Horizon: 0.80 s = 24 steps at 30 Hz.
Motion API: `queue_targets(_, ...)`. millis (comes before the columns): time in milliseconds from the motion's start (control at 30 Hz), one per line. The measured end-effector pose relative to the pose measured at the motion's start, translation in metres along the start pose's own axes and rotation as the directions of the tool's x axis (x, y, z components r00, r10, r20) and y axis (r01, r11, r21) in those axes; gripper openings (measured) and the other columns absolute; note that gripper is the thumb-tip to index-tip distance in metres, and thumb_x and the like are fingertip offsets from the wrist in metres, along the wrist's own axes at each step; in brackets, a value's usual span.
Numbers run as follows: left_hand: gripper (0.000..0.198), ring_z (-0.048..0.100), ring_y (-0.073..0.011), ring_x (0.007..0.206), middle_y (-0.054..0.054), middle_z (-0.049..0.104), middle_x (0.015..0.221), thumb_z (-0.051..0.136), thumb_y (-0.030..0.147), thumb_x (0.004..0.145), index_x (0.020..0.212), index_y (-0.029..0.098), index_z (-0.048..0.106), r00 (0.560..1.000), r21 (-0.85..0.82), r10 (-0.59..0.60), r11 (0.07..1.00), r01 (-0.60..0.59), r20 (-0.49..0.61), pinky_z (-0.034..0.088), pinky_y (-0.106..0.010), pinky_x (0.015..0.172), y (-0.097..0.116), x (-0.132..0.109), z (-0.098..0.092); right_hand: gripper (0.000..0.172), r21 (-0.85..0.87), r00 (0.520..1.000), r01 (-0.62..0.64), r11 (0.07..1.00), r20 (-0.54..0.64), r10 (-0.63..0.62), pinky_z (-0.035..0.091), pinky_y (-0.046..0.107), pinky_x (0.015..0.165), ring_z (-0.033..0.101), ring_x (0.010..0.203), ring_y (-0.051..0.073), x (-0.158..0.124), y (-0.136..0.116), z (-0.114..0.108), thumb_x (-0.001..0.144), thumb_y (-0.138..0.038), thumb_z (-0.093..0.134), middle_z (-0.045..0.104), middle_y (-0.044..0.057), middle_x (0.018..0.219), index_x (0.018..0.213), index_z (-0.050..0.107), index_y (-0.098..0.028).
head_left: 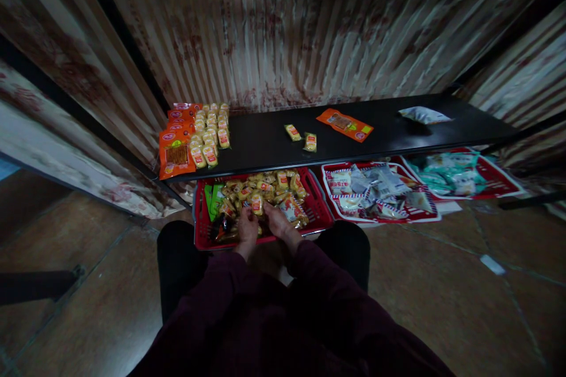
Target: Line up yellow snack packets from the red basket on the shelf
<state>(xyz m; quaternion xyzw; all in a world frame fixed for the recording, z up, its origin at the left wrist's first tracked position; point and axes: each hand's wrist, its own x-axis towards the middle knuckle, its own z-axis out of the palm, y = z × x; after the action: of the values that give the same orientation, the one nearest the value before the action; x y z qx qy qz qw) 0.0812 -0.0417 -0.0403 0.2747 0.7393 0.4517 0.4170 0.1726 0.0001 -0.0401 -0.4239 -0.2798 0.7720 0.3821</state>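
Low in front of me, a red basket (319,203) holds many small yellow snack packets. Over it, my left hand (248,227) is closed on the lower left edge of one yellow snack packet (257,203) with an orange label. My right hand (278,222) comes in from the other side, its fingers bent against the same packet. The fingertips are small and partly hidden. Also in the basket are a green packet (214,200) at the left and a larger patterned packet (292,210) at the right.
On the black shelf (260,156), rows of yellow packets (211,132) stand beside orange bags (177,147). Two loose yellow packets (310,142), an orange bag (345,124) and a white packet (424,115) lie further right. Two more red baskets, of white packets (380,182) and green packets (457,171), sit below.
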Motion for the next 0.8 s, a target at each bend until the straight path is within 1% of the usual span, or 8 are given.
queue_targets(133, 0.025, 0.061, -0.0173, 0.091, -0.005, 0.066, 0.094, 0.057, 0.009, 0.073, 0.094, 0.022, 0.062, 0.995, 0.071, 0.096, 0.993, -0.093, -0.039, 0.044, -0.029, 0.086, 0.003, -0.001, -0.002, 0.027, 0.025, 1.0, -0.012, 1.0, 0.006, 0.012, 0.053, 0.034, 0.075, 0.066, 0.088, 0.022, -0.002, -0.001, 0.001, 0.073, -0.041, 0.063, 0.073, 0.004, 0.085, 0.093, 0.065, -0.022)
queue_targets(233, 0.024, 0.058, -0.02, 0.1, -0.008, 0.066, 0.101, 0.055, 0.013, 0.076, 0.097, 0.02, 0.064, 0.994, 0.131, 0.105, 0.986, -0.099, -0.034, 0.04, -0.031, 0.094, 0.006, -0.002, -0.004, 0.027, 0.027, 0.999, -0.029, 0.999, 0.027, 0.029, 0.053, 0.035, 0.075, 0.066, 0.088, 0.022, -0.003, -0.002, 0.002, 0.073, -0.041, 0.063, 0.073, 0.004, 0.086, 0.093, 0.065, -0.024)
queue_targets(367, 0.025, 0.056, -0.023, 0.108, -0.012, 0.063, 0.111, 0.057, 0.021, 0.078, 0.101, 0.017, 0.065, 0.995, 0.17, 0.101, 0.981, -0.097, -0.018, 0.037, -0.032, 0.099, 0.01, -0.003, -0.006, 0.028, 0.037, 0.999, -0.041, 0.998, 0.029, 0.04, 0.053, 0.037, 0.078, 0.066, 0.09, 0.023, -0.006, -0.004, 0.003, 0.072, -0.041, 0.064, 0.072, 0.004, 0.088, 0.096, 0.066, -0.025)
queue_targets(467, 0.028, 0.055, -0.0247, 0.11, -0.012, 0.062, 0.112, 0.06, 0.027, 0.077, 0.103, 0.018, 0.065, 0.994, 0.191, 0.104, 0.976, -0.1, -0.012, 0.036, -0.033, 0.099, 0.012, -0.004, -0.007, 0.029, 0.054, 0.999, -0.05, 0.997, 0.017, 0.049, 0.052, 0.039, 0.081, 0.065, 0.091, 0.023, -0.007, -0.005, 0.003, 0.071, -0.038, 0.064, 0.072, 0.003, 0.091, 0.098, 0.066, -0.026)
queue_targets(600, 0.031, 0.056, -0.0262, 0.106, -0.014, 0.061, 0.11, 0.062, 0.032, 0.076, 0.104, 0.018, 0.065, 0.993, 0.255, 0.116, 0.961, -0.111, -0.004, 0.038, -0.034, 0.096, 0.014, -0.005, -0.006, 0.032, 0.066, 0.999, -0.043, 0.997, 0.006, 0.042, 0.051, 0.041, 0.084, 0.065, 0.094, 0.024, -0.007, -0.005, 0.003, 0.07, -0.037, 0.064, 0.072, 0.003, 0.095, 0.101, 0.066, -0.027)
queue_targets(733, 0.03, 0.058, -0.0245, 0.099, -0.012, 0.063, 0.104, 0.061, 0.032, 0.077, 0.103, 0.018, 0.065, 0.99, 0.278, 0.144, 0.95, -0.141, 0.01, 0.041, -0.032, 0.092, 0.013, -0.005, -0.006, 0.032, 0.047, 1.0, -0.024, 0.999, 0.006, 0.023, 0.049, 0.04, 0.088, 0.063, 0.098, 0.024, -0.008, -0.005, 0.004, 0.069, -0.035, 0.065, 0.072, 0.004, 0.097, 0.1, 0.068, -0.027)
queue_targets(800, 0.029, 0.058, -0.023, 0.098, -0.011, 0.064, 0.103, 0.057, 0.031, 0.079, 0.103, 0.018, 0.065, 0.987, 0.304, 0.16, 0.939, -0.161, 0.027, 0.041, -0.031, 0.091, 0.012, -0.004, -0.006, 0.032, 0.041, 1.0, -0.016, 0.999, 0.017, 0.015, 0.047, 0.04, 0.091, 0.062, 0.101, 0.024, -0.009, -0.005, 0.004, 0.067, -0.033, 0.066, 0.072, 0.004, 0.098, 0.098, 0.069, -0.026)
